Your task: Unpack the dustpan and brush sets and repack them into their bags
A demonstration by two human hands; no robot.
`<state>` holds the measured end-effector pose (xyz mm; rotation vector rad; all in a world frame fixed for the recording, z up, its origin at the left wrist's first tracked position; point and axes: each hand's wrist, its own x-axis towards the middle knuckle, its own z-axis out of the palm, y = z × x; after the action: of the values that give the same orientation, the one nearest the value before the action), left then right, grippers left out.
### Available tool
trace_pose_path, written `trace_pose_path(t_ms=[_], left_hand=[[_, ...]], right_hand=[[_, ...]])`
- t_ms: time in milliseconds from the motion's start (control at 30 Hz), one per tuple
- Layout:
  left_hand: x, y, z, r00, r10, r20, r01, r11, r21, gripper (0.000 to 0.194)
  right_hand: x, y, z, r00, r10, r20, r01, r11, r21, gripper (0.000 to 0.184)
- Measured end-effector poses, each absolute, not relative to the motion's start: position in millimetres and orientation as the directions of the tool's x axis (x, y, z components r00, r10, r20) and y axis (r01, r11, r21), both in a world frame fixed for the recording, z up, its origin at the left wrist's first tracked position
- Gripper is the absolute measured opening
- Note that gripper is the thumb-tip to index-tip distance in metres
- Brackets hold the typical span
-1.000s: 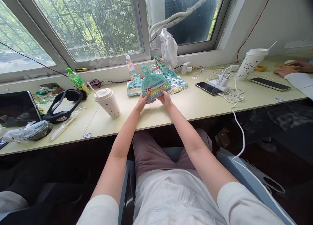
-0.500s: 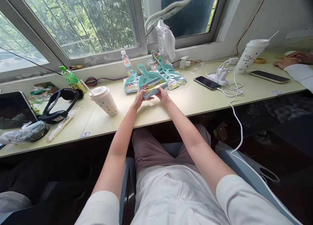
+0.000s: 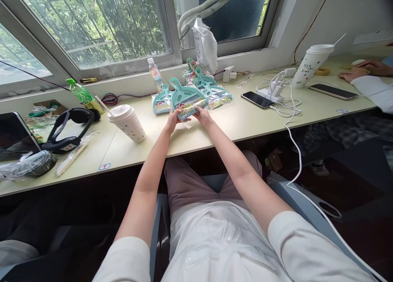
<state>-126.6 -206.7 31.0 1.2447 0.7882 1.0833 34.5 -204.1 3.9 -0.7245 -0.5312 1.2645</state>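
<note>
In the head view I hold a teal mini dustpan (image 3: pixel 188 96) wrapped in clear plastic, with a printed label and a bluish lower edge. My left hand (image 3: pixel 173 120) grips its lower left corner, and my right hand (image 3: pixel 202 116) grips the lower right side. The dustpan's handle tilts up and away from me toward the window. Another teal dustpan (image 3: pixel 162 98) in a packet lies just left of it. To its right and behind are several more packaged dustpans (image 3: pixel 217 93), some with pink and green handles.
A lidded paper cup (image 3: pixel 128 124) with a straw stands left of my arms, near a green bottle (image 3: pixel 84 94) and a black headset (image 3: pixel 70 132). A phone (image 3: pixel 257 100), a white power strip (image 3: pixel 273 93) and cables lie right. Another person's hands (image 3: pixel 356 72) rest at far right.
The whole view has shifted slightly, with things sitting a little higher and further left. Both my hands keep hold of the dustpan, which looks much the same.
</note>
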Motion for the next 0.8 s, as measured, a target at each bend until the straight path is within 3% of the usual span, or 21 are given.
trace_pose_path(t_ms=[467, 800], left_hand=[[-126, -205, 23, 0.403, 0.913, 0.065, -0.2, 0.018, 0.98, 0.081], [-122, -203, 22, 0.364, 0.93, 0.051, -0.114, -0.01, 0.993, 0.074]], right_hand=[[47, -196, -6, 0.256, 0.966, 0.026, -0.55, 0.168, -0.818, 0.022], [47, -198, -2, 0.297, 0.955, 0.001, -0.557, 0.174, -0.812, 0.018]])
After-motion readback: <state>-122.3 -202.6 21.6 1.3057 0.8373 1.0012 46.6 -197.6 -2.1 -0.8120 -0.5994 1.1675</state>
